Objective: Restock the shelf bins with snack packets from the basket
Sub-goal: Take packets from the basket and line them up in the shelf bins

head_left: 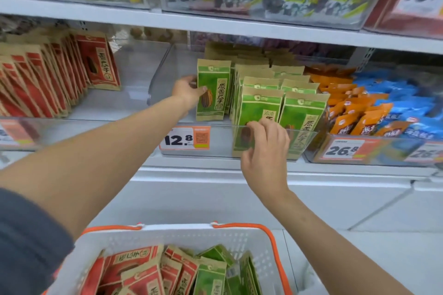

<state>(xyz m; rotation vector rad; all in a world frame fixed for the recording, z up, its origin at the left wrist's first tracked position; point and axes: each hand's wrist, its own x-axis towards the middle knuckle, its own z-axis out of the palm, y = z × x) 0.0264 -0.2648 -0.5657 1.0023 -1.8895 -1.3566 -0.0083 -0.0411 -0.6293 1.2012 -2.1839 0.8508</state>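
- Green snack packet stands upright in the left hand. The thumb lies across its front face and the fingers curl behind its edge in a side grip.
- That packet is already inside the clear bin. It stands apart from the rows of green packets to the right of the left hand, with an open gap between.
- Right hand hooks its fingers over the bin's front rim, thumb on the outside of the wall. Whether the fingertips also pinch the front packet just behind them, I cannot tell.
- Basket sits below both hands, holding red packets and spare green packets, so plenty looks left to shelve.
- Risk 1: nothing props the lone packet on the hand's side. If it is released here, I reckon it tips flat into the bare part of the bin.
- Risk 2: a hard shove to the right could knock the standing rows over, or jolt the bin under the right hand.
- Risk 3: shelved red packets fill the space left of the left hand. A blind grab from the mixed basket could put a red packet among the greens.
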